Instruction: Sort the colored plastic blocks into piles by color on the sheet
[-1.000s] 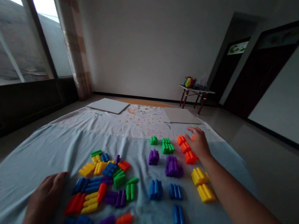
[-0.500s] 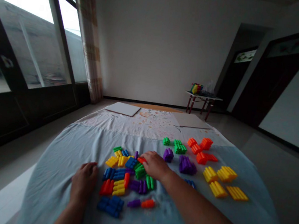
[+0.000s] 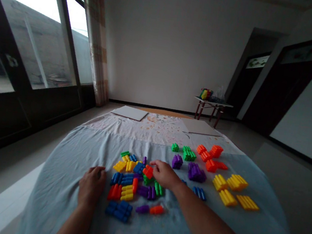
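Note:
My right hand (image 3: pixel 163 174) reaches over the mixed pile of plastic building blocks, thumb and fingers closed on an orange-red block (image 3: pixel 148 171). Just below that block is a green block (image 3: pixel 148 180), partly covered. Left of the pile, my left hand (image 3: pixel 92 183) rests on the cloth, its fingers loosely bent and nothing visible in them. Around the pile lie a blue block group (image 3: pixel 119 210), red blocks (image 3: pixel 114 191), yellow blocks (image 3: pixel 127 192) and purple blocks (image 3: pixel 147 192). A purple piece joined to an orange one (image 3: pixel 157 209) lies nearest me.
Sorted by colour on the right are green blocks (image 3: pixel 189 153), purple blocks (image 3: pixel 197 172), orange blocks (image 3: pixel 216 152), yellow blocks (image 3: pixel 228 198) and blue blocks (image 3: pixel 199 193). Two flat boards (image 3: pixel 130 112) lie at the table's far end. A light blue cloth (image 3: pixel 60 196) covers the table.
The orange-red block at my right fingertips has turned and now shows a larger face. My right hand has shifted slightly. My left hand stays on the cloth; the view has shifted a little.

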{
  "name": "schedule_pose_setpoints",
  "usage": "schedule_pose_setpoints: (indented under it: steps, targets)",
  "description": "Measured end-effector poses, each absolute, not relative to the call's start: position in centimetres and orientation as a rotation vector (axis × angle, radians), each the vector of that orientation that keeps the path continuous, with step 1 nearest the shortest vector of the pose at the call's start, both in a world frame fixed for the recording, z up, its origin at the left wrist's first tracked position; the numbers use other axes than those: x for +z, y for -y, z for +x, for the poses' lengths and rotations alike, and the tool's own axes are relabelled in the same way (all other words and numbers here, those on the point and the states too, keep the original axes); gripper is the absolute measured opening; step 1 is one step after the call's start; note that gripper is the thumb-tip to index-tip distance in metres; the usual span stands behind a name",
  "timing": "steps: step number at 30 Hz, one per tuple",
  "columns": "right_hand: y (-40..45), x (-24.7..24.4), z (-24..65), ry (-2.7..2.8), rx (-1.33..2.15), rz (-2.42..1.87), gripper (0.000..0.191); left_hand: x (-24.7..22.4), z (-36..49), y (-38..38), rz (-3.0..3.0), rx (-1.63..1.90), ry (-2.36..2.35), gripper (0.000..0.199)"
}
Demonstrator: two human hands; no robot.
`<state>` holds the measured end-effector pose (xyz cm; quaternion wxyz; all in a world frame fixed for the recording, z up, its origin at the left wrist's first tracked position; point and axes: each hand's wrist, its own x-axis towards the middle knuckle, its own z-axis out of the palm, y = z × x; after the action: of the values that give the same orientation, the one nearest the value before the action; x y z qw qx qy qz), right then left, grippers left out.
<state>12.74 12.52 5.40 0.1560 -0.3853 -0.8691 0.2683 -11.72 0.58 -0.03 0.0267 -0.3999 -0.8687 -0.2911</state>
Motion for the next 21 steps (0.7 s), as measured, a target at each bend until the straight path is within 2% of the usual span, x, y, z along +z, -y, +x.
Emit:
schedule_pose_setpoints:
  steps: [3,5,12,17,21]
  targets:
    - [-10.0,4.3,13.8,2.311,1.274,-1.08,0.037,-0.2,-11.8,-0.6,-1.234,-0.878,2.684,0.041]
    - [-8.5,3.6,14.2,2.262,1.368,-1.129,0.036,-0.3,-11.8,-0.7,-1.238,-0.86,2.682,0.041]
    - [-6.3,4.5,15.3,2.411,0.546,-1.025,0.033,0.0,-11.6,-0.6,-1.285,-0.776,2.651,0.041]
    - [-5.6,4.4,16.0,2.507,0.441,-0.837,0.031,0.4,-10.9,-0.7,-1.359,-0.678,2.619,0.042]
    - [-5.6,3.8,15.8,2.6,0.446,-0.882,0.031,1.1,-10.0,-0.5,-1.408,-0.611,2.569,0.042]
